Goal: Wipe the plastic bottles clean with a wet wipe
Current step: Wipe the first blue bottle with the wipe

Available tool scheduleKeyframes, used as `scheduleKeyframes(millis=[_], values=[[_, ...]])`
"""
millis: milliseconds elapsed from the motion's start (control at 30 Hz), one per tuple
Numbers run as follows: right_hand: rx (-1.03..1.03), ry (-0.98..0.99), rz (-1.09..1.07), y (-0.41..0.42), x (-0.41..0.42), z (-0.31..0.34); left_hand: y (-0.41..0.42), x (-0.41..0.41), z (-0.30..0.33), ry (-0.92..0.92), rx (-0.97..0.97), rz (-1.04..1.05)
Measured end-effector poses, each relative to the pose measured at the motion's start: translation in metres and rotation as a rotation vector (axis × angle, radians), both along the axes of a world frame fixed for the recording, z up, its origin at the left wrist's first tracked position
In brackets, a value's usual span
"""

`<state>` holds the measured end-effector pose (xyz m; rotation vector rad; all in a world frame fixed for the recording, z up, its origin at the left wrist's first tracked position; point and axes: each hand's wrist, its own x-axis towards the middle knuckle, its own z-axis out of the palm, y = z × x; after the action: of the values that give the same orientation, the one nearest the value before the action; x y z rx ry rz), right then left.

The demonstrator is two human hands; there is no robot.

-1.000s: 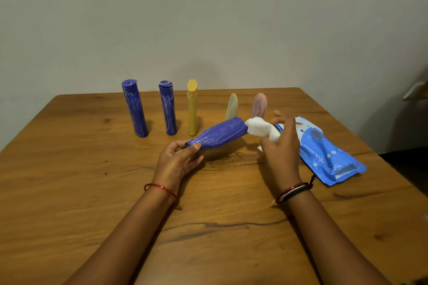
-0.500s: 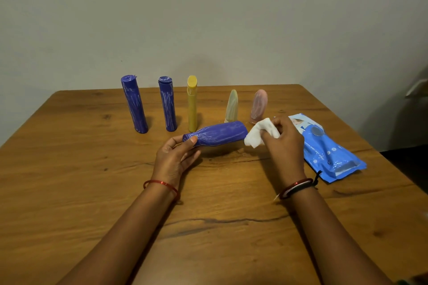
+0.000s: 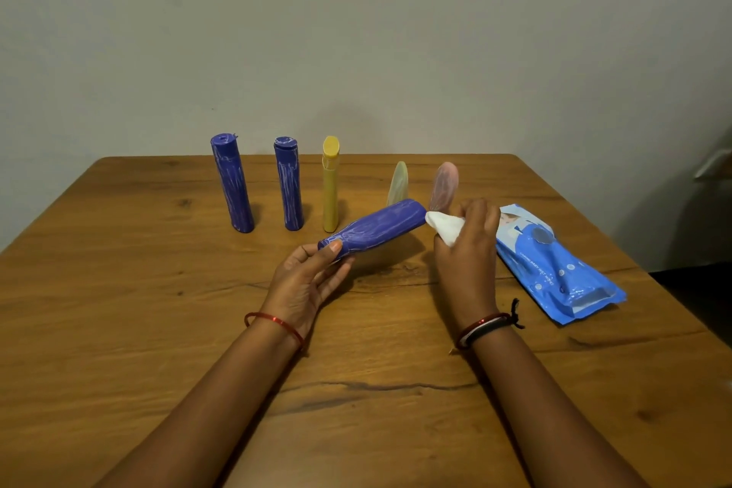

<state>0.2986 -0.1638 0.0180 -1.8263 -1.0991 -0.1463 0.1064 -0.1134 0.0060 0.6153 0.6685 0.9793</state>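
Hands (image 3: 305,281) among six bottles (image 3: 374,228), one wipe (image 3: 445,228)

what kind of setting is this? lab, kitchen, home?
Probably a plain room at home, though that is a guess: a wooden table pushed against a bare wall, with a retail wet-wipe pack and a row of plastic bottles. No lab or kitchen fixtures show.
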Motion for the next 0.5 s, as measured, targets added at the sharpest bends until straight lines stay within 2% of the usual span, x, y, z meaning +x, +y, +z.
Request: scheduleKeyframes(millis=[100,300,500], values=[[0.008,0.038,0.013,0.0031,-0.0004,-0.0018,-0.0004,0.0002,0.0006,0.007,-0.012,0.003],[0.137,0.127,0.214,0.0022,-0.0058,-0.0034,-0.0004,-0.0003,-0.0016,0.000,-0.009,-0.010],[0.129,0.058,0.105,0.0057,-0.0028,-0.0058,-0.0024,-0.0017,-0.0023,-0.017,0.027,-0.036]])
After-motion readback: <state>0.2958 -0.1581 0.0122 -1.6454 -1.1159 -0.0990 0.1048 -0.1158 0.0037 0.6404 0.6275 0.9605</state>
